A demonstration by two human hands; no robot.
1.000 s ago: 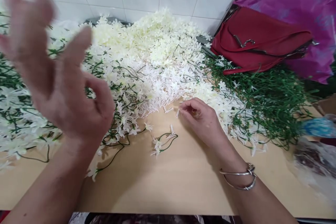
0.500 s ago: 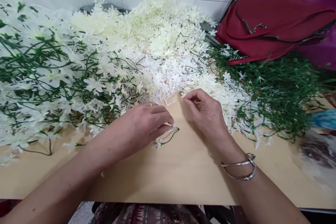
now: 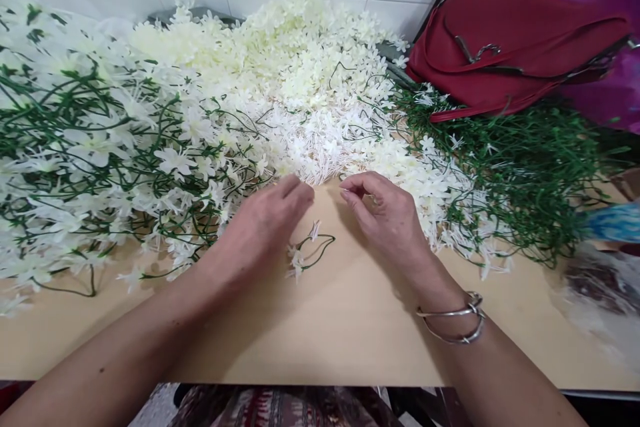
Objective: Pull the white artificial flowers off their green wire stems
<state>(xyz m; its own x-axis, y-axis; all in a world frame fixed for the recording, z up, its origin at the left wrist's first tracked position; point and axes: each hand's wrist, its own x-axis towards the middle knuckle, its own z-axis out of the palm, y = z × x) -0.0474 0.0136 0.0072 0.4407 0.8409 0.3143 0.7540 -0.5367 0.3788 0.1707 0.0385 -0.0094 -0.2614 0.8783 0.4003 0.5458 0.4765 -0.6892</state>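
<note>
A green stem with small white flowers (image 3: 297, 259) lies on the tan table (image 3: 340, 320) between my forearms. Above and left of it, my left hand (image 3: 280, 213) is closed at the near edge of the white flower parts (image 3: 325, 137); whatever its fingertips pinch is hidden. My right hand (image 3: 383, 210) has thumb and forefinger pressed together beside the same pile, on something too small to name. A silver bangle (image 3: 455, 323) circles my right wrist.
White flowers on green stems (image 3: 100, 147) heap up on the left, and cream petals (image 3: 300, 47) at the back. Green stems (image 3: 530, 167) lie on the right below a red handbag (image 3: 515, 40). A plastic bag (image 3: 600, 293) sits at the right edge.
My left hand has let go of the small flowered stem and moved up and left to the pile. The stem now lies free. My right hand has hardly moved.
</note>
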